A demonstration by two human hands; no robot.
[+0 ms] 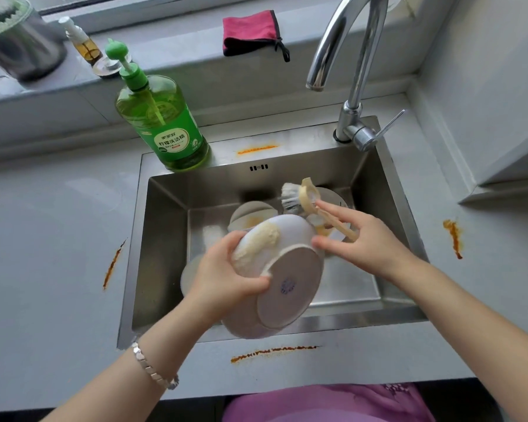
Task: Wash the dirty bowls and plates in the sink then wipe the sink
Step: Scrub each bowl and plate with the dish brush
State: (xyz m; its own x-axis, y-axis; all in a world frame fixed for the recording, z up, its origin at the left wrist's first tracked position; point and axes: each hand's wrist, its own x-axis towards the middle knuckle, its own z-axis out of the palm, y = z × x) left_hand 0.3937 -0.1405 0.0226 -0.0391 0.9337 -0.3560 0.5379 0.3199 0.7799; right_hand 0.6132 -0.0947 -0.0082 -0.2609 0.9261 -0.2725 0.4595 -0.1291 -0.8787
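My left hand (pixel 226 275) grips a white bowl (pixel 290 269) by its rim, holding it tilted over the steel sink (pixel 165 239) with its base toward me. A cream smear of food runs along the bowl's outer side. My right hand (pixel 357 236) holds the beige handle of a dish brush (pixel 299 196) between thumb and fingers, bristles pointing left above the bowl. More dirty white dishes (pixel 250 213) lie on the sink floor behind the bowl, partly hidden by it.
A green dish soap bottle (pixel 165 123) stands on the sink's back-left corner. The chrome faucet (pixel 348 71) arches over the back right. A pink cloth (pixel 250 32) lies on the ledge behind. Orange stains (pixel 272 353) mark the grey counter around the sink.
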